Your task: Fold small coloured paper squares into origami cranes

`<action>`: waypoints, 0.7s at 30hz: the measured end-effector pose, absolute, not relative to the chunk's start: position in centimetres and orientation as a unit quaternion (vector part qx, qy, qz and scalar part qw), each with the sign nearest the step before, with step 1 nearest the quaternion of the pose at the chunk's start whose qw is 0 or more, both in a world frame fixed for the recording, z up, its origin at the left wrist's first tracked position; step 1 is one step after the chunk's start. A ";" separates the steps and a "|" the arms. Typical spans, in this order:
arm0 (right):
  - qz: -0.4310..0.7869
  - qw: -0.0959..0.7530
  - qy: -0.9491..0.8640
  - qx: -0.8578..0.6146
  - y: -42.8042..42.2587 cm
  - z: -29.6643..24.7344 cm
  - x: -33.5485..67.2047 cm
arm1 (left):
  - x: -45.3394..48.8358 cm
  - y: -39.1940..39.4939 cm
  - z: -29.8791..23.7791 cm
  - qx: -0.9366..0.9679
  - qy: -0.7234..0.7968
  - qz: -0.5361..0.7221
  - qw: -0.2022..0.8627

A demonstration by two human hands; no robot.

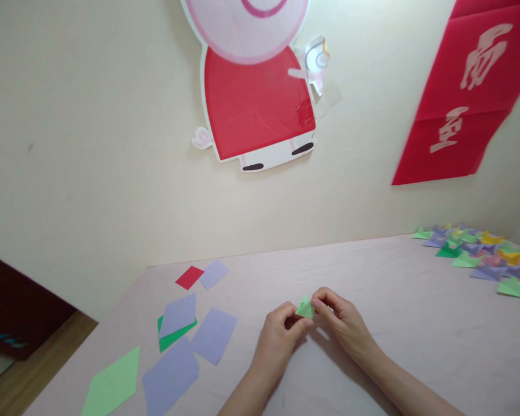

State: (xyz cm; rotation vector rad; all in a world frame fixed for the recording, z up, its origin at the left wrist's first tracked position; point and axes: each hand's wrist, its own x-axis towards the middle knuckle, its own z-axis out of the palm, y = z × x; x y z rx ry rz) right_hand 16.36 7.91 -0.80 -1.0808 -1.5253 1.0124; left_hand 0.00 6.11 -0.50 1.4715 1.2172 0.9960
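Note:
A small folded piece of light green paper (pixel 304 308) is pinched between both of my hands just above the pale pink table (pixel 394 289). My left hand (pixel 279 338) grips its left side with curled fingers. My right hand (pixel 342 320) holds its right side, fingertips pressed onto the fold. Both hands meet near the middle of the table.
Loose flat paper squares lie at the left: lilac sheets (pixel 212 335), a red one (pixel 189 277), a dark green one (pixel 173 338), a light green one (pixel 112 384). A heap of several folded coloured paper pieces (pixel 485 254) fills the far right. Behind is a wall with a cartoon cutout (pixel 255 98) and a red banner (pixel 463 98).

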 end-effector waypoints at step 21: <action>0.191 0.488 -0.779 -0.344 6.8 -0.4 16.6 | -0.5 6.1 0.2 0.548 0.447 0.445 0.549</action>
